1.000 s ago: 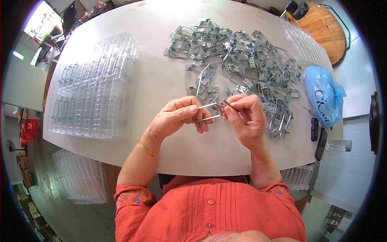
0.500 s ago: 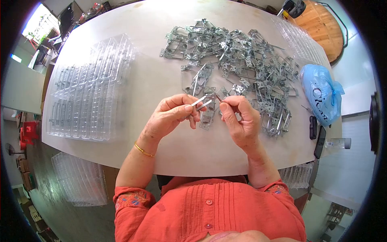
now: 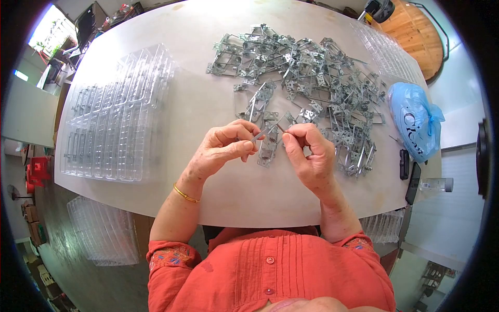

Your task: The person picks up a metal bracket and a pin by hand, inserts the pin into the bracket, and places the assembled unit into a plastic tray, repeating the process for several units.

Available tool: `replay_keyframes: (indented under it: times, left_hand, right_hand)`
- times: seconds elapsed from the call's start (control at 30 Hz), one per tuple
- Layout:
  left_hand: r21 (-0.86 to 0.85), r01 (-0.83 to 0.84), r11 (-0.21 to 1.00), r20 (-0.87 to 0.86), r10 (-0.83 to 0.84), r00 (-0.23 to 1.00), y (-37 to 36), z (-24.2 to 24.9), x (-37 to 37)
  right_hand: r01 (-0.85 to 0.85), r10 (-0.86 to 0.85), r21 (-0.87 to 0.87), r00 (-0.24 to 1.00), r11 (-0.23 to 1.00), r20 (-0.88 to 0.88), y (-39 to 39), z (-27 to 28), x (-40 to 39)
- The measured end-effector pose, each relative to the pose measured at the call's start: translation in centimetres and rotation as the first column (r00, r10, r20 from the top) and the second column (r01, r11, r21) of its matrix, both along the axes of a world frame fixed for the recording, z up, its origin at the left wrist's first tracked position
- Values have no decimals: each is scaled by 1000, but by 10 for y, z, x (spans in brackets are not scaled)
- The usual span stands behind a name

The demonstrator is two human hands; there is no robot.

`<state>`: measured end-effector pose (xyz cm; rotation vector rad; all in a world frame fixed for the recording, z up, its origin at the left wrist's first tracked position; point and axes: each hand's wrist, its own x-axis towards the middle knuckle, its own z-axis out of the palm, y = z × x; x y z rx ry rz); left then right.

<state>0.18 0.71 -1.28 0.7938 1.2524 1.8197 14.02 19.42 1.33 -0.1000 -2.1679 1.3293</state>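
Note:
My left hand [image 3: 227, 144] pinches a thin metal bracket [image 3: 260, 134] between thumb and fingers, above the front part of the table. Part of the bracket is hidden by the fingers. Opposite it, my right hand [image 3: 310, 152] is closed around a small thin dark-tipped piece [image 3: 280, 128], whose tip points up and left; I cannot make out its kind. A gap separates the two hands. Just beyond them lies a large heap of similar metal brackets [image 3: 306, 67], with a few looser ones [image 3: 267, 148] close behind my left hand.
Stacked clear plastic trays [image 3: 117, 117] with brackets inside stand on the left of the table [image 3: 197, 104]. On the right are a blue plastic bag [image 3: 413, 120], a dark phone [image 3: 413, 183], a small black object [image 3: 404, 165] and a clear bottle [image 3: 435, 184]. Another clear tray [image 3: 387, 52] lies far right.
The bracket in my left hand has turned, so less of its two arms shows. My left fingers have shifted slightly around it. My right hand stays nearly in place.

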Motion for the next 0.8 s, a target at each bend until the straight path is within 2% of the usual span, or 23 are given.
replay_keyframes:
  times: [0.1, 0.27, 0.4, 0.47, 0.6, 0.67, 0.8]
  left_hand:
    - [-10, -5, 1000, -1, 5, 1000, 0, 0, 0]
    - [-92, -18, 996, -65, 12, 998, 0, 4, 3]
    - [-109, -22, 994, -55, 16, 998, 0, 6, 3]
    - [-111, -17, 994, -144, 1, 990, 0, 4, 2]
    - [-124, -23, 992, -187, -1, 982, 1, 7, 4]
    - [-124, -22, 992, -294, -16, 956, 1, 7, 4]
    - [-120, -36, 992, -403, -16, 915, 3, 9, 7]
  right_hand:
    - [11, -11, 32, 1000, 999, 10, 0, -2, 0]
    - [11, 14, -263, 995, 965, 94, -8, 3, 1]
    - [-59, 110, -305, 982, 951, 153, -1, 4, 2]
    - [-108, 173, -310, 967, 944, 189, 1, 1, 2]
    - [-107, 187, -376, 966, 920, 181, 1, 4, 1]
    - [-100, 204, -394, 951, 914, 231, 4, 4, 2]
    - [-54, 172, -343, 931, 938, 324, 4, 8, 3]
